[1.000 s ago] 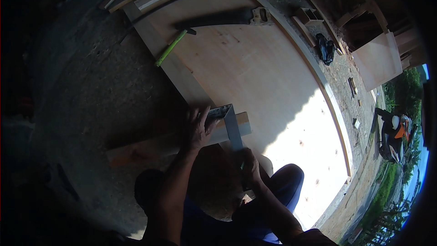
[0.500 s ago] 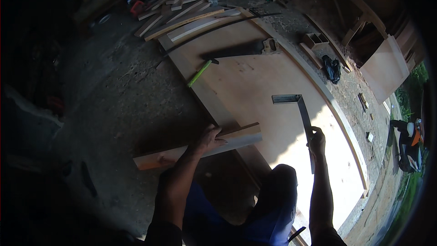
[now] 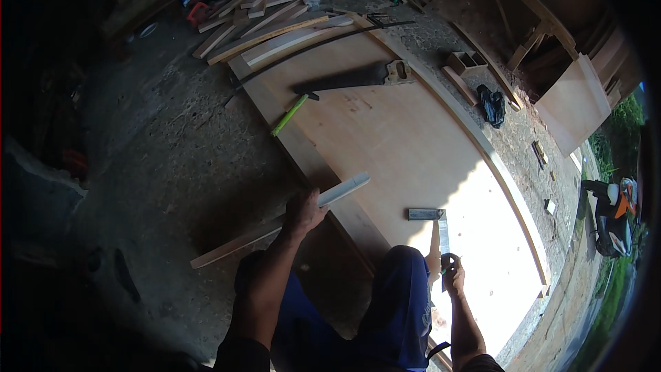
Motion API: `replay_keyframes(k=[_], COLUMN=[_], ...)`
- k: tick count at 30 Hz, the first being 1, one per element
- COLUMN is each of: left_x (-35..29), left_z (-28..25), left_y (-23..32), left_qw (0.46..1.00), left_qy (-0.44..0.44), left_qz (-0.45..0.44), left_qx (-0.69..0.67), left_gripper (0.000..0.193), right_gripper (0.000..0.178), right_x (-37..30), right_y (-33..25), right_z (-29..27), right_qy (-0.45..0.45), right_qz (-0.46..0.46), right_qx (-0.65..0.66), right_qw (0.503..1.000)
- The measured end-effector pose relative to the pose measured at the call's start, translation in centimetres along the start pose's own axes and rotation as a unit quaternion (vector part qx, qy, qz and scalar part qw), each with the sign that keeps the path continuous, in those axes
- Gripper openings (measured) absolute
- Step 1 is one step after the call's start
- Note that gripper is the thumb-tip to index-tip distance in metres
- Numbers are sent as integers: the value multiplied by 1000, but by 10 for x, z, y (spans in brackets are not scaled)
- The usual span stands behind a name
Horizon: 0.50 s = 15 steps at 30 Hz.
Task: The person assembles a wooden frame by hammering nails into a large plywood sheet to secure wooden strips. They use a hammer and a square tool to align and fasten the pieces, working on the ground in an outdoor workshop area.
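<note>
My left hand is wrapped round the middle of a wooden plank, which is tilted so that a narrow edge shows. The plank slants from the floor side on the left to over the edge of a large plywood panel. In my right hand is a metal carpenter's square, gripped by its blade beside my knee over the sunlit part of the panel. A small dark and green bit shows at those fingers, too small to name.
A green-handled hammer and a handsaw lie on the panel, which has a wooden strip along its right edge. Beyond it is a heap of wood offcuts. To the right are a black plastic bag and a motorcycle.
My right hand has drawn the square down and left, nearer my knee. My left hand has moved slightly left and turned the plank from its broad face to a narrow edge.
</note>
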<state>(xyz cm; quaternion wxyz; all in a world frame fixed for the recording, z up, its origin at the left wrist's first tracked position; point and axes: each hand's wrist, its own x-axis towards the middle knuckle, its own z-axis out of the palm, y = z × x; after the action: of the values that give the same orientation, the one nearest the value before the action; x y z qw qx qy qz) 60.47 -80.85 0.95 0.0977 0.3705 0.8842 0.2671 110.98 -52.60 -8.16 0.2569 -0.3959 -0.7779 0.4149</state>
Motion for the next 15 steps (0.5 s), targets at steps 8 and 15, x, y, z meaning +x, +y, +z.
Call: replay_keyframes(k=[8, 15], left_x=[-16, -8], left_z=[-20, -5], left_y=[-12, -14], left_qw=[999, 999], left_qy=[33, 20], left_qz=[-30, -34], left_qx=[30, -4], left_gripper=[33, 37], right_gripper=[37, 42], right_x=[98, 257], right_y=[-184, -285], right_z=[56, 277], right_qy=[-328, -300], right_qz=[113, -169], right_qx=[-535, -77], right_qw=[771, 935])
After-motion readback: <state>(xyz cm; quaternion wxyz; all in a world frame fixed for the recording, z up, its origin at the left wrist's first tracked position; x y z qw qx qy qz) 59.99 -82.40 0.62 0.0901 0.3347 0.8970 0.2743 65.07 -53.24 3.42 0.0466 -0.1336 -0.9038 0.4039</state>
